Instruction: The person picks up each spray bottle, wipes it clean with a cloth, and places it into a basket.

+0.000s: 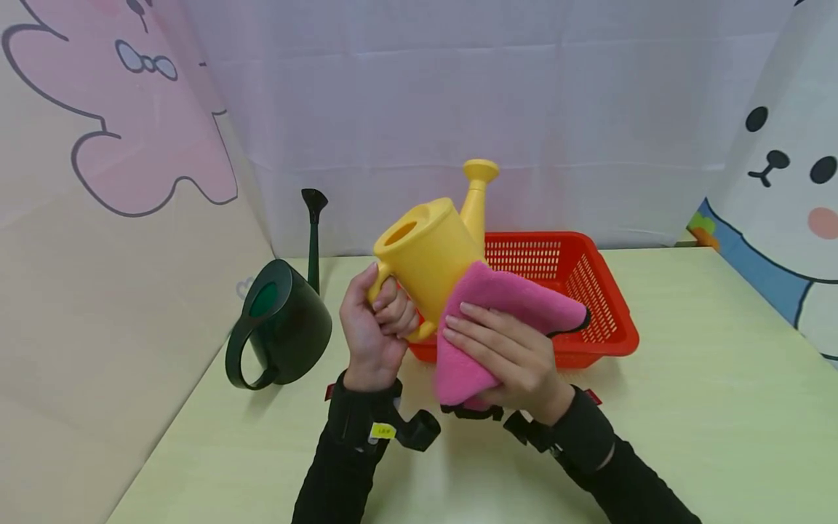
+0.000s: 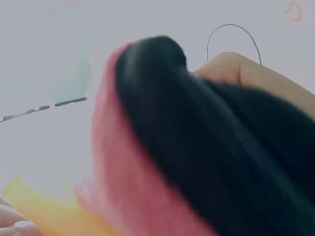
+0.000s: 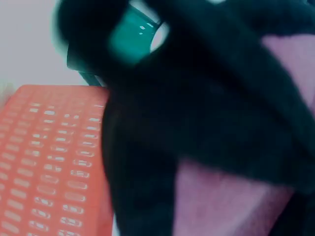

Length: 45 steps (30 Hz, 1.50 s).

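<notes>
A yellow watering can (image 1: 428,255) is held up and tilted, its spout pointing up and away. My left hand (image 1: 376,327) grips the can by its handle. A pink cloth (image 1: 468,364) with black edging lies against the lower right side of the can. My right hand (image 1: 513,356) holds this cloth, its fingers spread along the outside; the thumb is mostly hidden. In the left wrist view, the folded cloth (image 2: 133,187) covers much of the scene, with part of the yellow can (image 2: 54,201) behind it. Dark cloth edging (image 3: 206,113) fills most of the right wrist view.
A dark green watering can (image 1: 297,331) stands on the table (image 1: 707,407) at the left, near the side wall. Behind and below the held can sits a red perforated basket (image 1: 605,306). A white curtain (image 1: 393,109) hangs along the back.
</notes>
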Each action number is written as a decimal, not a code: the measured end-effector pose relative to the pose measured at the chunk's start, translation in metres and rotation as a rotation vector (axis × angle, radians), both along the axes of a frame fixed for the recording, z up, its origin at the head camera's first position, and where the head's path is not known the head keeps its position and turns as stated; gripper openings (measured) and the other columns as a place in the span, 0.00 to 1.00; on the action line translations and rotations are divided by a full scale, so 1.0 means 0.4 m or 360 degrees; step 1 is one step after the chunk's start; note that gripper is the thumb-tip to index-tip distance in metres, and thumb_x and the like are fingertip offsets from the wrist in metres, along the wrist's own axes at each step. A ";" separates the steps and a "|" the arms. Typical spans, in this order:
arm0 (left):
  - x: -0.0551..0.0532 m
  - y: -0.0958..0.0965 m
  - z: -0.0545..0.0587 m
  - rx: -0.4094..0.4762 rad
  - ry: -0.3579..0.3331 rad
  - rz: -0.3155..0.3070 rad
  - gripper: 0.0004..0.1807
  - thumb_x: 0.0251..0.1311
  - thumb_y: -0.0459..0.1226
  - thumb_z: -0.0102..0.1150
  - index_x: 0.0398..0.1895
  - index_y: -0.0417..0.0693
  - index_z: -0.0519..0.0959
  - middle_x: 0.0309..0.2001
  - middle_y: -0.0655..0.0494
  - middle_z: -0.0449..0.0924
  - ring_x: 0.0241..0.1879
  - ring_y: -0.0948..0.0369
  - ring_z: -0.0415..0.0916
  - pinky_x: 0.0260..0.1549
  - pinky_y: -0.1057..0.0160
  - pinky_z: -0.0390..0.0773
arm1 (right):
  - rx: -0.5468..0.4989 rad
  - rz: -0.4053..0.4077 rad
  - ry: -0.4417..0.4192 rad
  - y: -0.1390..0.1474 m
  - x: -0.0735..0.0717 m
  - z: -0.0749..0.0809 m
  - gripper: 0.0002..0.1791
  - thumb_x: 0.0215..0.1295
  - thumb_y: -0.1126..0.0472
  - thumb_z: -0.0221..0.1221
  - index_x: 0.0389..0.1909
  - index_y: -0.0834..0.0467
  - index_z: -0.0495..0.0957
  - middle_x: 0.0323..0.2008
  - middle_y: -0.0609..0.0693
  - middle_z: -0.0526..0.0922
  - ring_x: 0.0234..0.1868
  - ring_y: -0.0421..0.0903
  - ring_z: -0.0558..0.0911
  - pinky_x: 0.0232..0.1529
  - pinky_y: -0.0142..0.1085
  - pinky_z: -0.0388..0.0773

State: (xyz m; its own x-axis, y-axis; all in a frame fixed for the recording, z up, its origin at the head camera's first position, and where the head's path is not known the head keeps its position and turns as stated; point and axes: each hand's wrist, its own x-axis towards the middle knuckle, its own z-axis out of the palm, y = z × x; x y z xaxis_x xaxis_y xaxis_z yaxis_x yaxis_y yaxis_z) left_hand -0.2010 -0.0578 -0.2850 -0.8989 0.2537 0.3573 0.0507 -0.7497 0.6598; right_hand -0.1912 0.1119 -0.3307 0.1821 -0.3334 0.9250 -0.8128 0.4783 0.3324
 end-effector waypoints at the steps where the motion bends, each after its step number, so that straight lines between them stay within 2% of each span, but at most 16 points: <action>1: 0.001 0.000 0.000 -0.0012 -0.0014 0.0013 0.26 0.69 0.44 0.22 0.09 0.52 0.56 0.08 0.61 0.53 0.08 0.62 0.46 0.12 0.66 0.40 | -0.0043 0.0034 -0.0035 0.004 -0.001 0.000 0.24 0.57 0.45 0.59 0.37 0.65 0.82 0.34 0.59 0.85 0.55 0.48 0.78 0.59 0.38 0.69; 4: 0.002 -0.001 -0.001 -0.0053 -0.0069 0.0051 0.27 0.69 0.44 0.23 0.09 0.54 0.57 0.07 0.63 0.56 0.07 0.63 0.49 0.12 0.67 0.43 | -0.0167 0.0135 -0.0159 0.015 -0.005 0.001 0.22 0.57 0.50 0.61 0.35 0.67 0.82 0.33 0.61 0.84 0.57 0.47 0.77 0.59 0.38 0.69; 7: 0.004 -0.002 -0.001 -0.0077 -0.0106 0.0070 0.27 0.69 0.44 0.23 0.08 0.54 0.58 0.07 0.63 0.58 0.07 0.64 0.51 0.12 0.67 0.44 | -0.0284 0.0177 -0.0284 0.026 -0.005 0.003 0.21 0.57 0.52 0.61 0.34 0.70 0.81 0.33 0.63 0.83 0.56 0.47 0.77 0.59 0.39 0.69; 16: 0.013 -0.006 0.004 -0.0072 -0.0107 0.0039 0.27 0.69 0.44 0.23 0.09 0.54 0.59 0.07 0.63 0.59 0.08 0.63 0.50 0.13 0.66 0.44 | -0.0690 0.0152 -0.0738 0.049 -0.005 0.017 0.23 0.61 0.51 0.57 0.39 0.69 0.81 0.40 0.65 0.82 0.53 0.44 0.79 0.58 0.37 0.70; 20: 0.017 -0.007 0.007 -0.0058 -0.0101 0.0006 0.27 0.69 0.44 0.22 0.09 0.54 0.59 0.07 0.64 0.60 0.08 0.62 0.49 0.13 0.66 0.42 | -0.0754 0.0097 -0.0854 0.054 -0.003 0.019 0.24 0.63 0.50 0.55 0.43 0.69 0.79 0.43 0.66 0.81 0.55 0.43 0.78 0.58 0.35 0.70; 23: 0.016 -0.007 0.008 -0.0050 -0.0090 -0.0013 0.27 0.69 0.44 0.22 0.09 0.54 0.58 0.08 0.63 0.59 0.08 0.62 0.48 0.13 0.66 0.42 | -0.0698 -0.0028 -0.0807 0.051 0.003 0.016 0.22 0.63 0.50 0.54 0.44 0.67 0.80 0.44 0.64 0.81 0.56 0.42 0.77 0.58 0.34 0.69; 27: 0.014 -0.007 0.008 -0.0040 -0.0091 -0.0011 0.27 0.69 0.44 0.21 0.09 0.53 0.58 0.08 0.63 0.58 0.08 0.62 0.47 0.13 0.66 0.41 | -0.0548 -0.0186 -0.0616 0.038 0.013 0.013 0.20 0.62 0.51 0.56 0.43 0.64 0.81 0.44 0.62 0.82 0.55 0.45 0.78 0.59 0.36 0.69; 34: 0.009 -0.007 0.007 -0.0047 -0.0139 0.0041 0.27 0.69 0.45 0.22 0.09 0.54 0.58 0.07 0.64 0.58 0.08 0.63 0.49 0.13 0.66 0.42 | -0.0232 -0.0159 -0.0298 0.010 0.025 0.012 0.20 0.59 0.51 0.59 0.39 0.66 0.82 0.40 0.61 0.83 0.58 0.47 0.75 0.60 0.36 0.68; 37: 0.006 -0.007 0.006 -0.0037 -0.0124 0.0035 0.27 0.69 0.45 0.22 0.09 0.53 0.58 0.07 0.63 0.56 0.08 0.63 0.47 0.13 0.66 0.41 | -0.0094 -0.0153 -0.0163 -0.003 0.025 0.010 0.21 0.59 0.49 0.59 0.39 0.64 0.83 0.38 0.58 0.84 0.55 0.48 0.78 0.60 0.36 0.68; 42: 0.002 -0.006 0.003 0.0015 -0.0043 -0.0036 0.26 0.69 0.45 0.22 0.09 0.52 0.55 0.08 0.61 0.51 0.08 0.62 0.44 0.12 0.66 0.39 | 0.0131 -0.0172 -0.0037 -0.021 0.026 0.002 0.24 0.59 0.43 0.55 0.39 0.60 0.83 0.39 0.55 0.85 0.44 0.49 0.83 0.60 0.37 0.68; 45: 0.000 -0.004 0.000 0.0032 -0.0009 -0.0057 0.26 0.69 0.45 0.22 0.10 0.52 0.54 0.08 0.61 0.50 0.08 0.62 0.43 0.12 0.66 0.37 | 0.0211 -0.0184 -0.0011 -0.025 0.026 0.000 0.25 0.60 0.42 0.54 0.40 0.60 0.83 0.40 0.54 0.85 0.43 0.49 0.84 0.61 0.38 0.67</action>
State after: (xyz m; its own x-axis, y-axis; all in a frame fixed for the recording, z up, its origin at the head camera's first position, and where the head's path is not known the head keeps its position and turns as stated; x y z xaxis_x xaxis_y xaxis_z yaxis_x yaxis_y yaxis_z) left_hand -0.2008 -0.0593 -0.2849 -0.8915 0.2786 0.3573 0.0198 -0.7639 0.6450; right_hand -0.1807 0.1019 -0.3308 0.1290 -0.4711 0.8726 -0.7575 0.5211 0.3933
